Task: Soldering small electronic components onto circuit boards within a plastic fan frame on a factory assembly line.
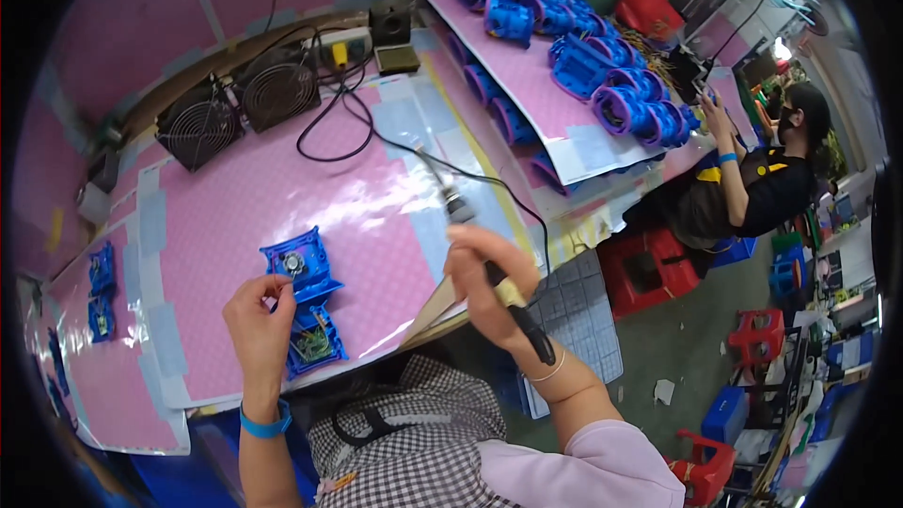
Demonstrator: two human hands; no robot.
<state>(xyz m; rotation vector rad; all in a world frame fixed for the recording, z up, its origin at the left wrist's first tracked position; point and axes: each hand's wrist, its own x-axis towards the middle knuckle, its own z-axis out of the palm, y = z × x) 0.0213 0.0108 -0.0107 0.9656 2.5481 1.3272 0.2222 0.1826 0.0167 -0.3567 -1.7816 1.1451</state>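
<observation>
Bench edge: our pink-sheeted bench [216,198] ends just beside the lower of two open blue plastic housing halves [318,273].
Room: we have pink surface reaching from these up to two square black fans with ring grilles [240,103]; a looped black cable [329,160] lies near the fans.
Housing halves, count: two touching before us; two more blue pieces [102,293] at left; those stacked on boards [602,71] overlap too much to count.
Housing halves, look: upper bears a round metallic part [293,264]; lower, a green board [313,347] with wires.
Left hand [256,325]: fingers narrow, at the upper half; whether gripping, we cannot tell.
Right hand [489,287]: fingers around a pen-shaped soldering iron [457,208], raised.
</observation>
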